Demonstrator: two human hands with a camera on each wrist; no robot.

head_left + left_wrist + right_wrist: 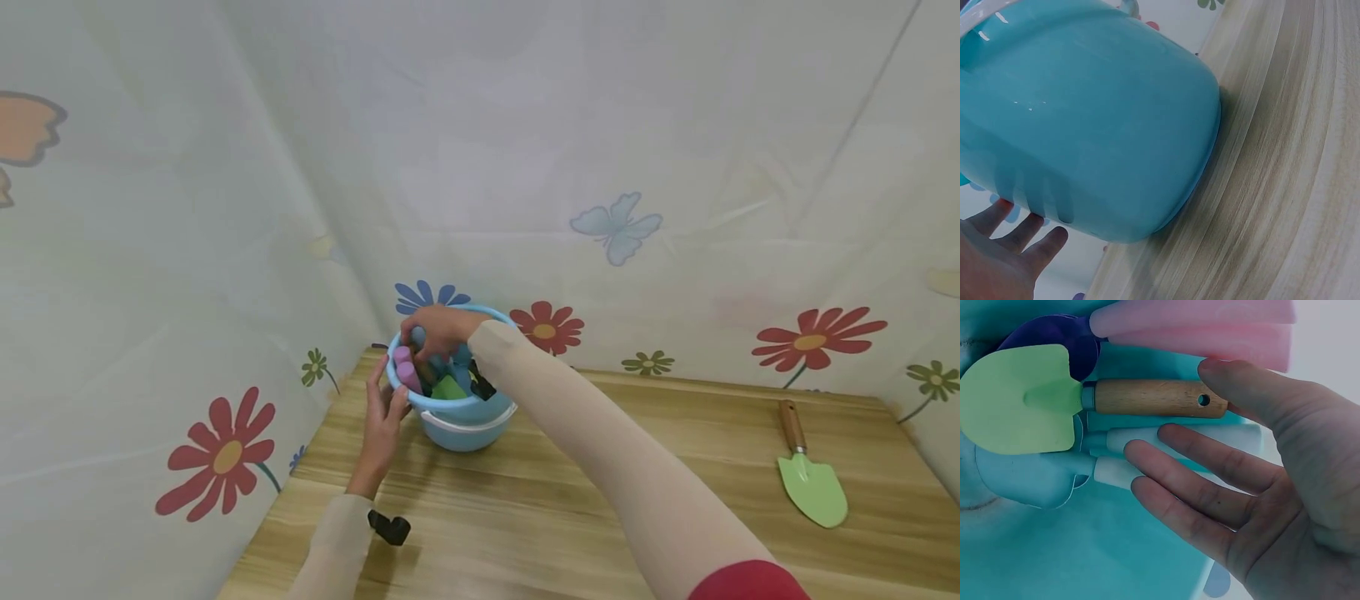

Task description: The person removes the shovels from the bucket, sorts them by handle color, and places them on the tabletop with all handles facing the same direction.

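A light blue bucket (pixel 465 439) stands upright on the wooden table, holding several garden tools. My left hand (pixel 385 421) rests against its left side near the rim; in the left wrist view, spread fingers (pixel 1044 250) touch the outer wall. Reaching inside from above, my right hand (pixel 441 329) pinches the handle end of a green trowel (pixel 1022 403) with a wooden grip. The index finger is mostly hidden behind that handle, while the other fingers extend loosely. Beside it lie tools with pink handles (pixel 1210 325) and a blue-bladed tool (pixel 1029 478) near pale handles.
Another green trowel (pixel 813 492) with a wooden handle lies on the table (pixel 540 517) at the far right. A floral curtain (pixel 480 167) hangs behind the table and along its left side. The bucket's white carrying handle (pixel 465 427) hangs down in front.
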